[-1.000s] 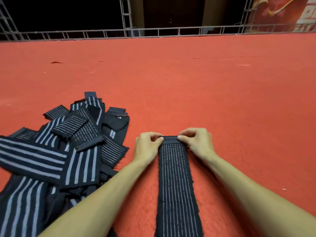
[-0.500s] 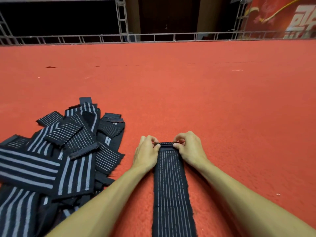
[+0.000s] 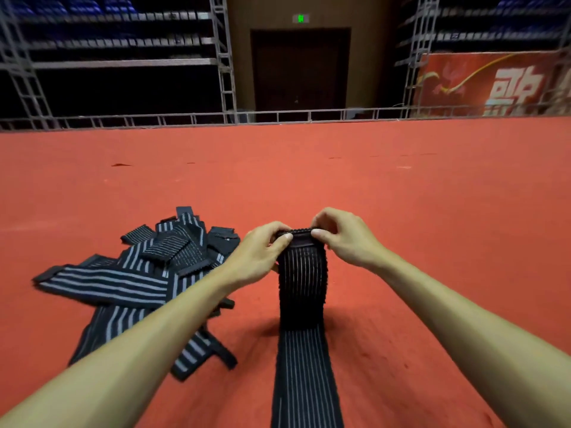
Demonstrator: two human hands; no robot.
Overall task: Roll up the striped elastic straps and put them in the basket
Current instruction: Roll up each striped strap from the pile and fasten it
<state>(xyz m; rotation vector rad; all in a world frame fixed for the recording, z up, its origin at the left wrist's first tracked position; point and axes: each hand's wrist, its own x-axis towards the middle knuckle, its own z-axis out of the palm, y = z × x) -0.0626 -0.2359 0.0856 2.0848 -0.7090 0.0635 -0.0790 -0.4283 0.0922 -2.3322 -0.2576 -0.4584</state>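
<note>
A long black elastic strap with thin grey stripes [image 3: 302,304] runs from the bottom edge of the view up to my hands. Its far end is lifted off the red carpet and folded over into a small roll. My left hand [image 3: 262,254] pinches the left side of that rolled end. My right hand [image 3: 343,239] pinches the right side, thumb and fingers curled round it. A loose pile of several more striped straps [image 3: 139,273] lies on the carpet to the left. No basket is in view.
Red carpet [image 3: 432,211] covers the floor all round. A low metal truss rail [image 3: 309,114] borders its far edge, with a dark doorway, scaffold towers and a red banner [image 3: 494,84] behind it.
Both hands have lifted the strap's far end off the carpet, so the strap now rises steeply. The small fold at the end has become a thicker roll. The camera has tilted up.
</note>
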